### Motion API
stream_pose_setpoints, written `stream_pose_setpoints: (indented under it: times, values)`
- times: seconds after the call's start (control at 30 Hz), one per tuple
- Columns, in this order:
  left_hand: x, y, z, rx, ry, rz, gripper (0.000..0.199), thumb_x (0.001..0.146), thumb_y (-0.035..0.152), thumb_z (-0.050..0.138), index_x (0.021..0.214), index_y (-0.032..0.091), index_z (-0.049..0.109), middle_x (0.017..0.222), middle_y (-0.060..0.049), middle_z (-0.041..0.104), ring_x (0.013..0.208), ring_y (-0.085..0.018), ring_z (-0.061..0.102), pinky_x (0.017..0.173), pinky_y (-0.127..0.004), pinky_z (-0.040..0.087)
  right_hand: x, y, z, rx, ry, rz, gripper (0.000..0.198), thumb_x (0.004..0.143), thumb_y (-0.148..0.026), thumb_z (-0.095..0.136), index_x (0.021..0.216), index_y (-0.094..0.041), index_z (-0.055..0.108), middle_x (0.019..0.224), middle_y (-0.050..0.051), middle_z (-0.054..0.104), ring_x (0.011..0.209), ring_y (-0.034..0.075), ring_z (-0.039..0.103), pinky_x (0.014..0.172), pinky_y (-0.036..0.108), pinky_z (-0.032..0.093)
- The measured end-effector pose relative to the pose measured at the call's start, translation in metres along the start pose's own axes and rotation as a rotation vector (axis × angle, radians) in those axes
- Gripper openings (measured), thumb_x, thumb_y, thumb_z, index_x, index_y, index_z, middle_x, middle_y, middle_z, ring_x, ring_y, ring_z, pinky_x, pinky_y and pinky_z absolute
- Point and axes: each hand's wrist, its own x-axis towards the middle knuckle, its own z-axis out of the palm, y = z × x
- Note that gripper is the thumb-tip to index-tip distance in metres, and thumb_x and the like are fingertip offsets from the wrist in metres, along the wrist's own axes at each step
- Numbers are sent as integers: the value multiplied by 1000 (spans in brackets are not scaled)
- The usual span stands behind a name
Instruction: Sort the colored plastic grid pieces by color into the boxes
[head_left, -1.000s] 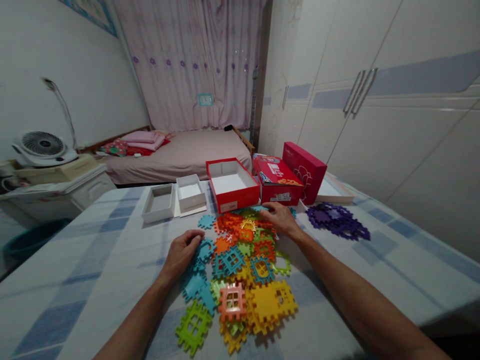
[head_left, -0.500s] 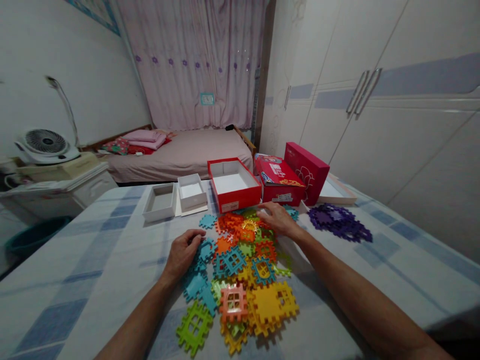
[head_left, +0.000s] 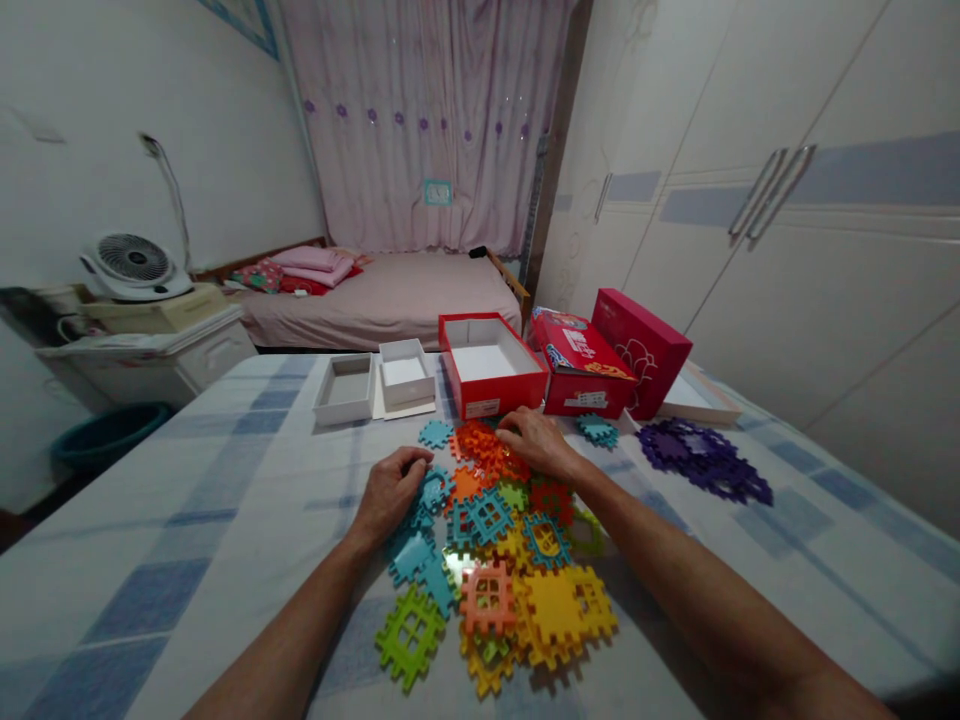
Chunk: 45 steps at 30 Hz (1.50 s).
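A pile of plastic interlocking tiles with notched edges lies in front of me: orange tiles [head_left: 481,447], blue tiles [head_left: 411,556], yellow tiles [head_left: 553,606], a salmon window tile [head_left: 487,597] and a green window tile [head_left: 410,630]. My left hand [head_left: 388,497] rests at the pile's left edge beside the blue tiles, its fingers curled; whatever they may hold is hidden. At the far side, my right hand [head_left: 538,440] has its bent fingers closed at the edge of an orange tile. Its palm faces down and covers part of the pile.
Behind the pile stand an open red box [head_left: 491,395], a closed red box [head_left: 585,375], an upright crimson box [head_left: 643,350] and small white boxes [head_left: 345,395]. Purple tiles [head_left: 701,460] lie to the right on the checked cloth [head_left: 247,520], and a teal tile [head_left: 598,430] lies nearer.
My right hand has moved left over the orange tiles, uncovering the teal tile behind it. My left hand stays by the blue tiles. The whole view has shifted slightly.
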Motion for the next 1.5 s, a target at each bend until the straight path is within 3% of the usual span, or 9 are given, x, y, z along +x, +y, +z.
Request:
stream_pose_setpoints:
  times: [0.17,0.47,0.67,0.83,1.0,1.1,1.23,1.33,1.5]
  values:
    - [0,0,0,12,-4,3,31,77,40,54,88,18,72,88,-8,74,88,-23,68,82,-34,50,1,-5,9,-58,-13,30,40,89,-35,46,124,-17,58,121,11,63,111,26,55,89,36,38]
    - [2,-2,0,56,-4,44,30,77,37,52,87,17,72,89,-8,74,87,-23,68,84,-36,49,1,-2,12,-153,-22,-16,29,81,-23,51,106,-19,65,112,11,59,105,26,53,83,37,38]
    - [1,-1,-1,43,-9,28,30,76,39,53,87,18,72,89,-7,74,87,-23,67,83,-34,49,-3,1,10,32,-26,-113,18,76,-19,54,92,-18,61,97,6,62,94,20,54,80,30,36]
    - [2,-3,-1,54,-19,26,31,77,41,54,89,18,72,89,-7,74,88,-23,66,83,-34,49,-16,11,-3,261,75,-171,15,74,-18,52,88,-19,55,96,3,62,89,17,55,78,27,39]
    - [3,-6,-2,69,-29,40,32,77,42,54,90,18,72,89,-6,73,87,-22,66,83,-33,48,-29,45,-27,-5,297,26,13,75,-19,50,87,-19,54,100,7,62,95,21,55,83,33,38]
    - [3,-6,-2,81,-27,44,33,77,42,53,90,18,72,90,-6,73,86,-22,66,83,-33,48,-31,72,-37,-255,287,209,14,77,-22,50,88,-17,57,98,11,62,95,26,55,82,37,37]
    - [2,-3,-2,102,-17,41,32,76,42,53,88,18,72,91,-6,73,87,-23,65,83,-34,47,-33,89,-39,-335,247,313,21,78,-23,52,97,-16,59,108,15,61,103,30,54,83,40,38]
    - [1,0,-1,95,-11,38,31,75,41,53,86,19,72,87,-5,73,85,-22,65,83,-33,47,-42,73,-38,-202,269,181,24,80,-24,53,102,-16,58,112,14,61,104,28,54,86,39,39]
    - [1,2,-1,95,-16,48,31,76,40,53,86,17,71,85,-5,73,83,-20,65,80,-31,47,-68,5,-34,195,-8,-392,21,85,-25,55,105,-22,60,112,6,62,104,19,55,92,32,42]
